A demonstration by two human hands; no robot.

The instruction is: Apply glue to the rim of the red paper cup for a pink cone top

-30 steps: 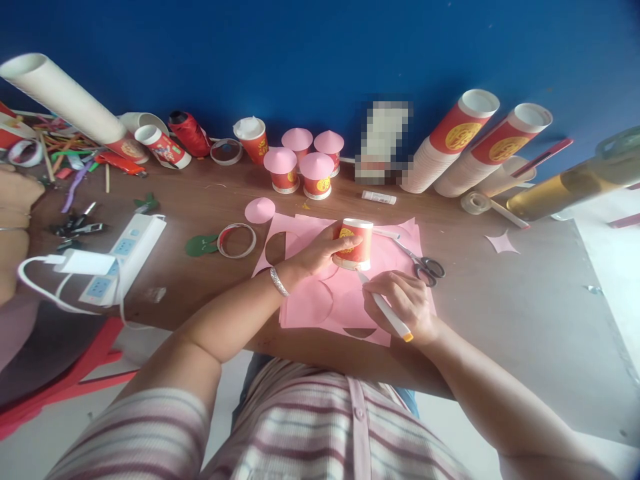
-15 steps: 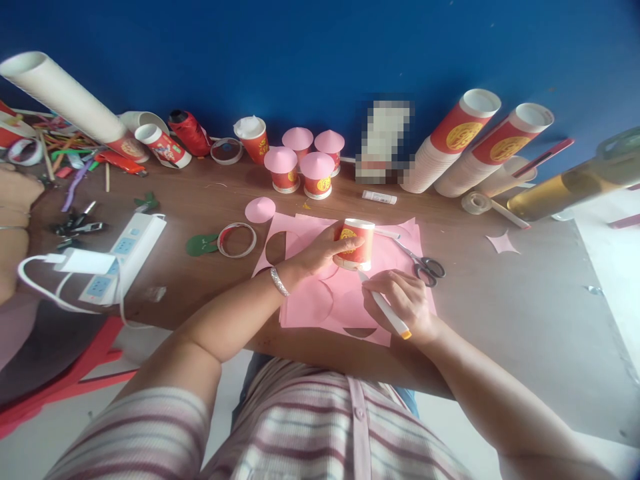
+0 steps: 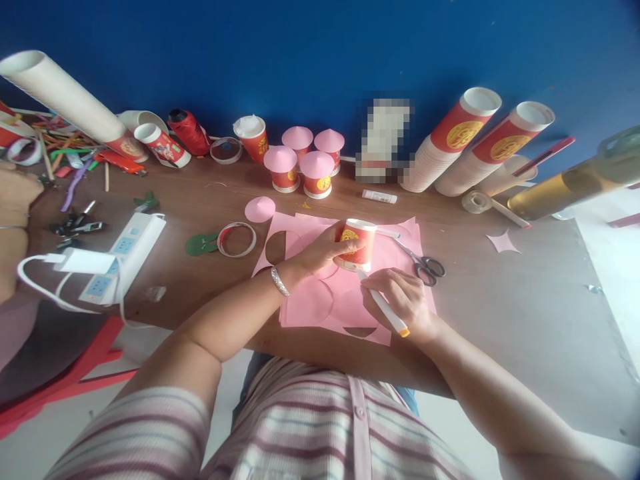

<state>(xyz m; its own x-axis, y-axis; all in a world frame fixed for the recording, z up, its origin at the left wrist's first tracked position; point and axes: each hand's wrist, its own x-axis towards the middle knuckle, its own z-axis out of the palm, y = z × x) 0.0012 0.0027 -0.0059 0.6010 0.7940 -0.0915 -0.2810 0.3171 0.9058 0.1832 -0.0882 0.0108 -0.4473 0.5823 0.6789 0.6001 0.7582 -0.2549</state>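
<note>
A short red paper cup piece (image 3: 365, 241) with gold print is in my left hand (image 3: 323, 252), white rim at top and bottom. My right hand (image 3: 403, 297) grips a white marker (image 3: 387, 312) with an orange end, its tip at the cup's lower white band. Beneath both hands lie pink paper sheets (image 3: 307, 303) with round cut-outs. Black-handled scissors (image 3: 429, 269) rest on the sheets' right side. Behind them stand several small red cups with pink cone tops (image 3: 317, 163), and a loose pink cone (image 3: 260, 209) lies to the left.
Stacked cups (image 3: 457, 137) and a bottle (image 3: 565, 187) stand at the back right, near a tape roll (image 3: 477, 203). On the left are a power strip (image 3: 125, 257), a cut cup ring (image 3: 237, 240) and a long cup stack (image 3: 70, 97). A glue stick (image 3: 379, 197) lies behind the sheets.
The cup piece has turned or shifted very slightly to the right in my left hand. The marker remains at its lower edge, with my right hand almost unmoved.
</note>
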